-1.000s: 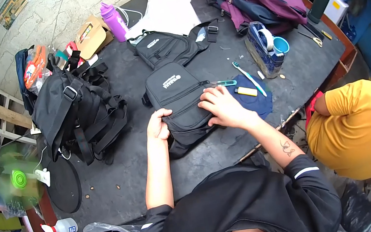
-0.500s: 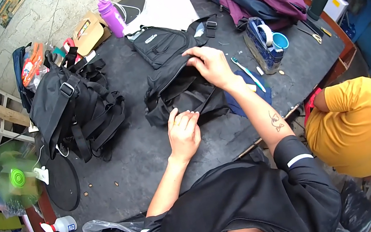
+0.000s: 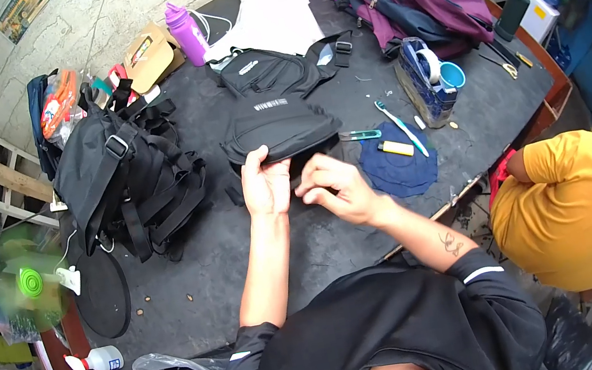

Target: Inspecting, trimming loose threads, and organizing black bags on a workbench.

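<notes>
1. While I watch from the head view, the left hand (image 3: 266,185) pinches the near edge of the small black pouch bag (image 3: 278,126), thumb on top and fingers curled under the hem.
2. The right hand (image 3: 334,188) sits just beside that grip, fingers bent and closed on the same near edge; I cannot tell exactly how much fabric it has caught.
3. The bag is matte black, rounded and padded, wider at the near edge than at the far one, with a small pale printed strip on its far side.
4. Its far part rests on the dark worktable (image 3: 244,249) while the near edge is lifted slightly at the grip.
5. Beyond the grip lies a second black sling bag (image 3: 268,71) with loose straps and buckles.
6. Left of the grip sits a large black backpack (image 3: 124,176), well apart from the hands.
7. Right of the grip, near the right hand, a dark blue cloth patch (image 3: 398,171) lies flat with a yellow lighter-shaped piece (image 3: 395,148) on it and a teal-handled tool (image 3: 399,118) crossing its far side.
8. Farther right, off the table edge, another person in a yellow shirt (image 3: 570,212) crouches.
</notes>
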Demonstrator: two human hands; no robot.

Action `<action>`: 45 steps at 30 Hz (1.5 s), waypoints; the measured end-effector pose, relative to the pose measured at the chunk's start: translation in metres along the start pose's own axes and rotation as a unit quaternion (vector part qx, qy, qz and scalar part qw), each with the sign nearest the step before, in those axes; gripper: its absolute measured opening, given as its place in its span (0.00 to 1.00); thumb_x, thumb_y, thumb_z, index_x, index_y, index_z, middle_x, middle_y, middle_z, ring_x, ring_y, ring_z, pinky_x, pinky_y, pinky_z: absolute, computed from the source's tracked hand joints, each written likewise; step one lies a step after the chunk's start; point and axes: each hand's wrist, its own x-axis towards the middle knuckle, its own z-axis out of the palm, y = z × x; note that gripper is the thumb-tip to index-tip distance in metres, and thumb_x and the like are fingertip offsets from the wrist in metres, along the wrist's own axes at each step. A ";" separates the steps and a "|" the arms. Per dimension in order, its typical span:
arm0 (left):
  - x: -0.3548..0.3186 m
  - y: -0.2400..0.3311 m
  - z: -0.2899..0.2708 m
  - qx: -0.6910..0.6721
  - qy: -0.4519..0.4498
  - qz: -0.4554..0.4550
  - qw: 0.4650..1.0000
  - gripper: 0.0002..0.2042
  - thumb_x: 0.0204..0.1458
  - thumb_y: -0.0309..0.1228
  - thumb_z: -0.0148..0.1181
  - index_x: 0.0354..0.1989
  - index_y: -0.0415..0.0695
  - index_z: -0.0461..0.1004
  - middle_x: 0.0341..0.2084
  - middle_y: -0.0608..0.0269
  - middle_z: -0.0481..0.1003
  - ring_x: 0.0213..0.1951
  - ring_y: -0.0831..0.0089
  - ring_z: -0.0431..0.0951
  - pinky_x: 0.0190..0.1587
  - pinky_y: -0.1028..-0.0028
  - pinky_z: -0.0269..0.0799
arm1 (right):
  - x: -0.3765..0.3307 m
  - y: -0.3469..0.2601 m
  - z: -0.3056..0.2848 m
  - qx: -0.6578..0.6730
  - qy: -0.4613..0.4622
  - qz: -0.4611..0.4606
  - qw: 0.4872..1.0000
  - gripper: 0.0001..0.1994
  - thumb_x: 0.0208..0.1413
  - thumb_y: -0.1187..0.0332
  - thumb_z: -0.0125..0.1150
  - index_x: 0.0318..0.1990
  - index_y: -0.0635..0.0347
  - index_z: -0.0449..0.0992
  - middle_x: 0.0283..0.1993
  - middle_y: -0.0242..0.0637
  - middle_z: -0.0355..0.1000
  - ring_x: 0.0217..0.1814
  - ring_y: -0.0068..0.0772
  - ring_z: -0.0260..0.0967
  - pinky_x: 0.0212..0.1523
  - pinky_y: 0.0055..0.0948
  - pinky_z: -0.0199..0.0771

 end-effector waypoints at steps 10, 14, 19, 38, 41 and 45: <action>-0.015 -0.010 0.009 0.203 -0.120 0.102 0.966 0.19 0.53 0.22 0.55 0.55 0.38 0.67 0.52 0.58 0.72 0.53 0.66 0.74 0.58 0.65 0.68 | -0.010 0.073 -0.054 0.636 0.264 0.281 0.668 0.16 0.66 0.58 0.47 0.50 0.58 0.72 0.52 0.39 0.73 0.56 0.37 0.68 0.58 0.42 0.64; -0.009 -0.005 -0.001 0.020 -0.137 0.043 0.989 0.13 0.57 0.24 0.53 0.50 0.38 0.72 0.50 0.59 0.75 0.53 0.66 0.74 0.61 0.63 0.65 | -0.006 0.078 -0.047 0.656 0.324 0.331 0.596 0.14 0.66 0.63 0.45 0.51 0.62 0.70 0.50 0.40 0.73 0.53 0.39 0.71 0.56 0.42 0.71; -0.010 -0.004 -0.010 -0.078 -0.156 0.001 0.985 0.11 0.59 0.25 0.50 0.48 0.38 0.74 0.51 0.58 0.75 0.55 0.65 0.73 0.63 0.61 0.63 | 0.000 0.087 -0.041 0.622 0.315 0.397 0.597 0.15 0.66 0.67 0.43 0.54 0.67 0.68 0.53 0.45 0.72 0.54 0.41 0.71 0.56 0.42 0.73; -0.003 0.006 -0.006 0.172 -0.020 0.008 0.985 0.19 0.62 0.38 0.53 0.52 0.34 0.71 0.49 0.61 0.74 0.49 0.73 0.74 0.54 0.73 0.68 | -0.054 0.096 -0.085 -0.400 0.171 0.312 0.845 0.06 0.51 0.67 0.62 0.30 0.60 0.75 0.31 0.43 0.71 0.38 0.49 0.70 0.40 0.44 0.69; 0.000 0.001 -0.011 0.236 -0.148 -0.023 0.960 0.24 0.54 0.30 0.61 0.58 0.36 0.65 0.50 0.61 0.72 0.51 0.72 0.72 0.56 0.72 0.66 | -0.059 0.114 -0.085 -0.457 0.109 0.239 0.850 0.08 0.49 0.68 0.64 0.36 0.57 0.76 0.39 0.40 0.70 0.46 0.47 0.65 0.47 0.44 0.65; -0.006 0.000 -0.013 0.532 -0.121 -0.016 0.838 0.40 0.36 0.20 0.71 0.62 0.35 0.58 0.53 0.57 0.69 0.57 0.67 0.67 0.60 0.70 0.62 | -0.060 0.143 -0.074 -0.525 0.021 0.221 0.821 0.10 0.47 0.67 0.65 0.39 0.52 0.77 0.42 0.36 0.68 0.49 0.47 0.61 0.47 0.43 0.63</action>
